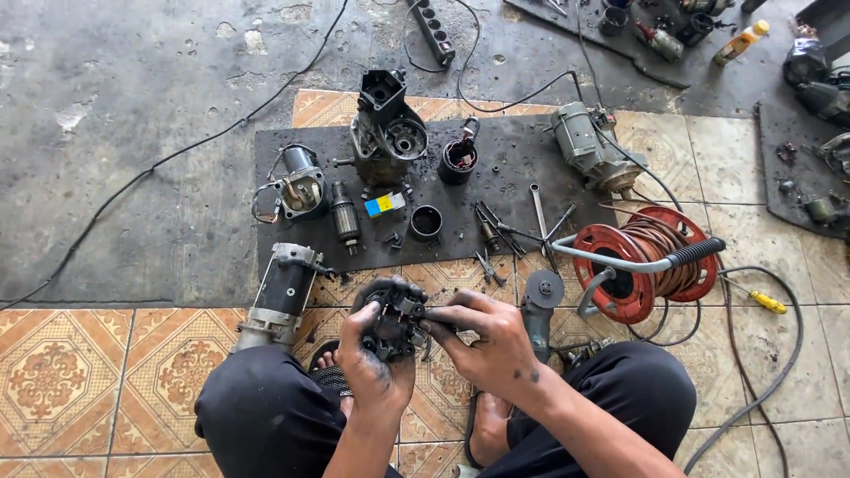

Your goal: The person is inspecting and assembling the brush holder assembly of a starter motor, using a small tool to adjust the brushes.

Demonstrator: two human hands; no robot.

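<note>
Lower centre of the frame, greasy left hand (376,354) cupping a round black metal motor part (394,317) (oil-blackened), right hand (485,335) pinching its edge.

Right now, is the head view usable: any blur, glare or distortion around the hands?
Head view: even daylight with soft shadows and no strong glare. The left hand, right hand and the dark round part they hold are sharp. Wide-angle bending shows in the tile lines near the edges, and the orange bottle at the top looks soft.
</note>
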